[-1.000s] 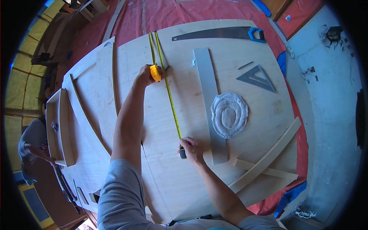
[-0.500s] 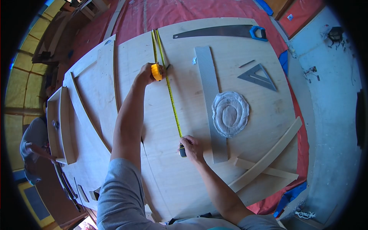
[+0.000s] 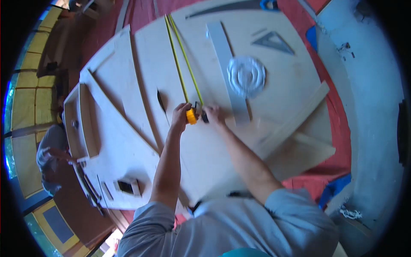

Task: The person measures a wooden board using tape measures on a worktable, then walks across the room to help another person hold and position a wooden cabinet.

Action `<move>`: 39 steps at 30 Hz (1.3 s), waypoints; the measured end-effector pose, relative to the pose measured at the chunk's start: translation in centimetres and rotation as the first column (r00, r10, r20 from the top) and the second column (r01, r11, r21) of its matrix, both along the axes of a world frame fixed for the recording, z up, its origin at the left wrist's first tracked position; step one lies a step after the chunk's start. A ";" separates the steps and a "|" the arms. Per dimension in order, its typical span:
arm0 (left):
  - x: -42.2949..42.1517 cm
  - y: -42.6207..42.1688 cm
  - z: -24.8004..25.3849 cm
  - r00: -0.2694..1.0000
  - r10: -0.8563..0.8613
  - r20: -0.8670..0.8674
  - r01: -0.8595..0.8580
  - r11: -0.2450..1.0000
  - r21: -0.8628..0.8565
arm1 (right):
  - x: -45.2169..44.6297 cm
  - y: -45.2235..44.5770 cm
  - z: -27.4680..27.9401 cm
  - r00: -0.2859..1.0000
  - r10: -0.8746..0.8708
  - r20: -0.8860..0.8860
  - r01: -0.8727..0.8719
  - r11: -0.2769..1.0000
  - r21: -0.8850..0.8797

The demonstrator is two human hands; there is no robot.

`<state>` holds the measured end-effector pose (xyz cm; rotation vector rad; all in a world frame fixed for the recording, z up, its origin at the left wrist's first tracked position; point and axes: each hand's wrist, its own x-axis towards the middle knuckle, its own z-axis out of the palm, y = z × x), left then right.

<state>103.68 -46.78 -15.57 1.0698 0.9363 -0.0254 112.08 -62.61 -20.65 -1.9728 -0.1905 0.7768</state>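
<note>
While the L hand (image 3: 180, 115) curls round the yellow tape measure (image 3: 191, 116), the R hand (image 3: 215, 115) grips the dark tape measure (image 3: 205, 117) just beside it, fingers closed. Both tapes are abt mid-board, blades (image 3: 176, 60) out to the far edge of the plywood board (image 3: 201, 171)! Round pale coil (image 3: 246, 77) lies on the grey strip (image 3: 221, 47), R of the blades; set square (image 3: 276, 47) farther off, saw (image 3: 231, 6) nr the far edge.

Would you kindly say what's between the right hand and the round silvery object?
The head view shows bare board, then the grey strip, between right hand and silvery object.
</note>
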 end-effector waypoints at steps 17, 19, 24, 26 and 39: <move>-32.4 -30.6 2.1 0.999 0.036 -0.024 -0.040 0.984 -0.172 | -30.9 -27.9 8.5 0.997 0.025 -0.071 -0.028 0.999 -0.042; -35.0 -33.5 0.7 0.998 0.067 -0.010 -0.067 0.966 -0.251 | -34.1 -31.1 7.9 0.998 0.019 -0.055 -0.022 0.998 -0.052; -39.3 -37.6 -0.8 0.991 0.129 0.017 -0.121 0.963 -0.241 | -38.6 -34.8 6.5 0.988 0.030 -0.154 -0.038 0.998 -0.045; -40.3 -38.3 -1.6 0.992 0.122 -0.020 -0.123 0.959 -0.256 | -39.3 -35.6 6.4 0.988 0.062 -0.145 -0.074 0.994 -0.085; -39.8 -38.9 -2.0 0.981 0.122 -0.153 -0.164 0.941 -0.298 | -38.6 -36.7 4.0 0.984 0.121 -0.127 -0.129 0.990 -0.058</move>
